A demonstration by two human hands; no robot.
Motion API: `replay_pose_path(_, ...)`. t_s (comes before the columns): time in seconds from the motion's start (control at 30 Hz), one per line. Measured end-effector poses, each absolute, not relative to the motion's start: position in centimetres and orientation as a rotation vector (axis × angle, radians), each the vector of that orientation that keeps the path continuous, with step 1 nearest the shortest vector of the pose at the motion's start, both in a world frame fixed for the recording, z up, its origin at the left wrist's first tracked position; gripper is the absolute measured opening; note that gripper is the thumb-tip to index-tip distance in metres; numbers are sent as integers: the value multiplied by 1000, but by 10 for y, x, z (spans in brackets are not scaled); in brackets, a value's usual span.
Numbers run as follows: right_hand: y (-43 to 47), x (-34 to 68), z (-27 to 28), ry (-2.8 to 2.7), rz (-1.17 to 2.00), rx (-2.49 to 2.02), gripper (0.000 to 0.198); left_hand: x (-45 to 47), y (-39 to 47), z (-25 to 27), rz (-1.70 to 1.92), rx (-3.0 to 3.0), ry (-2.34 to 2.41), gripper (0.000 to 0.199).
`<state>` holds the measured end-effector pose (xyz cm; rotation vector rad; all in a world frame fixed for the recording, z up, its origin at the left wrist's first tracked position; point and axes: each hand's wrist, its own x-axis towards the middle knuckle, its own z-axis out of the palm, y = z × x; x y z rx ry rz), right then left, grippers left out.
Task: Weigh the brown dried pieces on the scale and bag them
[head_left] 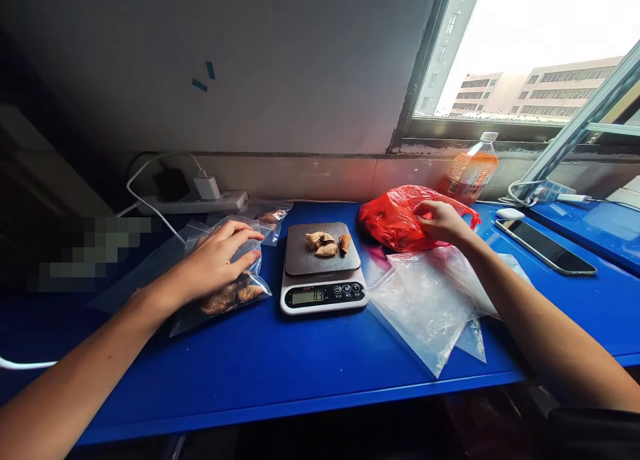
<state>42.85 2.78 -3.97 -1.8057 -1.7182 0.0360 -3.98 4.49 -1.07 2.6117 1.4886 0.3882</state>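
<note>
On the blue table stands a kitchen scale (323,297) with a lit display and a metal plate. Several light-brown dried pieces (327,250) lie on that plate. To the scale's left, my left hand (220,257) rests over clear plastic bags, its fingers spread. One clear bag (257,288) under it has larger brown pieces inside. My right hand (440,221) is at the red plastic bag (390,217), thumb and fingers pinched together on its film. What is inside the red bag is hidden.
Flat clear bags (425,307) lie right of the scale, near the front edge. A phone (545,247) lies farther right. An orange drink bottle (473,170) stands by the wall. At the back left is a power strip (233,200) with a white charger (206,185).
</note>
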Motion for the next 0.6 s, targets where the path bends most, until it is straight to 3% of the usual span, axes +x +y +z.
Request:
replay_pose_path(0.23,6,422,-14,-1311,72,-1580,10,-41,50,-12,347,2693,1610,49)
replay_pose_path(0.6,15,429,-18,-928,647,-1163,18,-42,48,-13,300,2675,1551,47)
